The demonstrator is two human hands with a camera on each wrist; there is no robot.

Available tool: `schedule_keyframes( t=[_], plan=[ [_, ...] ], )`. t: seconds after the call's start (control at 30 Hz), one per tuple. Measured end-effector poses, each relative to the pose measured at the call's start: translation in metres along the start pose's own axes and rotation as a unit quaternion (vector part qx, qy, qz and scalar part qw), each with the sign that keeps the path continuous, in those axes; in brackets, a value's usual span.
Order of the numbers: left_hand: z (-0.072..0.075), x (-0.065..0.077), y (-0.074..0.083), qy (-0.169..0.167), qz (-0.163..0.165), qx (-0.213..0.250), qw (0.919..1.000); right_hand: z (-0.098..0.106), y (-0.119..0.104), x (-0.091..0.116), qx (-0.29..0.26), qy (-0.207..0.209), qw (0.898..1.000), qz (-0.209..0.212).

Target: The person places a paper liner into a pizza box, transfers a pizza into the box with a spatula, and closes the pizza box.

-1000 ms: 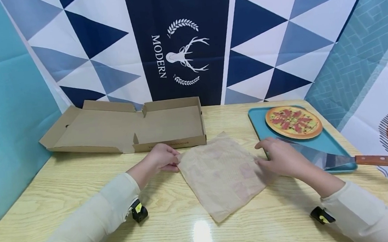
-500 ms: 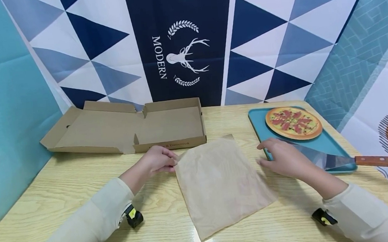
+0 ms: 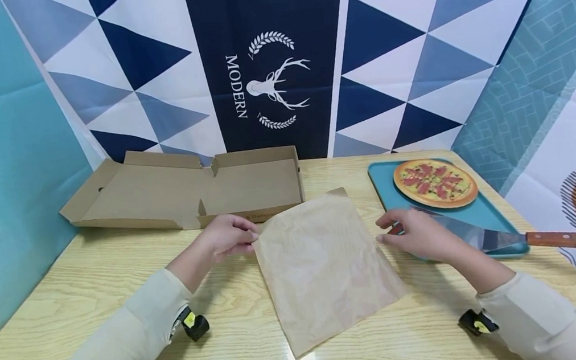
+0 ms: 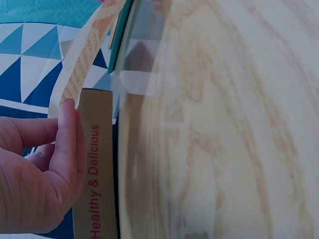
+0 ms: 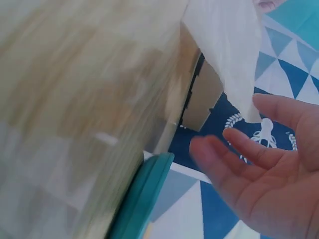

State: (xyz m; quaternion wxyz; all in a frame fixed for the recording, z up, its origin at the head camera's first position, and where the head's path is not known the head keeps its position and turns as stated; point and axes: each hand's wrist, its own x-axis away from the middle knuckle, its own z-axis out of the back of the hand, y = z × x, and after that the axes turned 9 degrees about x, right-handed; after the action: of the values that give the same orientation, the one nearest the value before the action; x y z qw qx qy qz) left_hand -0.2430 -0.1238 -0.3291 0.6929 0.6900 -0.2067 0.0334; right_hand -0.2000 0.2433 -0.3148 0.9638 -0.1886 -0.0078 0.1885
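Head view: left hand [image 3: 228, 236] pinches 1 paper sheet [image 3: 325, 268].

Passable strip of tbl [image 3: 335, 172] btwn box [image 3: 186, 189] & tray [image 3: 486, 217], far corner of paper [image 3: 326, 262] partly in way

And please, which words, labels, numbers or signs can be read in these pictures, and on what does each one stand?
"MODERN": on the wall cloth, turned sideways, beside a white deer-head sign.
"Healthy & Delicious": on the side of the box.
Print on the paper: too small to read.
Marks on the right sleeve: too blurred to read.
No numbers readable.
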Motion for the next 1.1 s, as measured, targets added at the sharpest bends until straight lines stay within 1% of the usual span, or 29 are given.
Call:
schedule_keyframes(
  t=[0.07,0.13,0.2,0.23,0.37,0.47,0.57,0.7,0.77,0.83,0.9,1.0,1.1],
  plan=[
    [0.002,0.001,0.001,-0.004,-0.001,0.010,0.9999,-0.001,0.000,-0.002,-0.080,-0.031,0.996,-0.013],
    [0.004,0.001,0.003,-0.008,-0.002,0.021,0.9997,-0.002,-0.001,-0.004,-0.154,-0.057,0.986,-0.033],
    [0.007,0.001,0.005,-0.017,-0.006,0.032,0.9993,-0.002,-0.003,-0.008,-0.212,-0.073,0.973,-0.058],
    [0.008,0.002,0.007,-0.020,-0.009,0.039,0.9990,-0.002,-0.004,-0.010,-0.236,-0.079,0.966,-0.071],
    [0.013,0.004,0.014,-0.037,-0.030,0.053,0.9975,-0.001,-0.008,-0.016,-0.278,-0.082,0.952,-0.100],
    [0.017,0.005,0.021,-0.050,-0.048,0.066,0.9954,0.000,-0.011,-0.020,-0.328,-0.089,0.936,-0.097],
    [0.021,0.004,0.028,-0.063,-0.065,0.085,0.9922,0.001,-0.014,-0.024,-0.393,-0.095,0.910,-0.087],
    [0.027,0.001,0.035,-0.073,-0.081,0.118,0.9871,0.003,-0.018,-0.027,-0.458,-0.094,0.881,-0.070],
    [0.028,-0.001,0.036,-0.071,-0.083,0.136,0.9846,0.005,-0.020,-0.029,-0.480,-0.091,0.870,-0.063],
    [0.030,-0.003,0.038,-0.070,-0.082,0.150,0.9828,0.008,-0.022,-0.030,-0.495,-0.086,0.862,-0.061],
    [0.030,-0.005,0.038,-0.072,-0.079,0.166,0.9804,0.010,-0.024,-0.032,-0.502,-0.080,0.859,-0.061],
    [0.028,-0.006,0.038,-0.093,-0.073,0.180,0.9765,0.014,-0.026,-0.036,-0.503,-0.068,0.859,-0.067],
    [0.026,-0.006,0.036,-0.125,-0.068,0.189,0.9716,0.016,-0.027,-0.039,-0.511,-0.062,0.855,-0.067]
  ],
)
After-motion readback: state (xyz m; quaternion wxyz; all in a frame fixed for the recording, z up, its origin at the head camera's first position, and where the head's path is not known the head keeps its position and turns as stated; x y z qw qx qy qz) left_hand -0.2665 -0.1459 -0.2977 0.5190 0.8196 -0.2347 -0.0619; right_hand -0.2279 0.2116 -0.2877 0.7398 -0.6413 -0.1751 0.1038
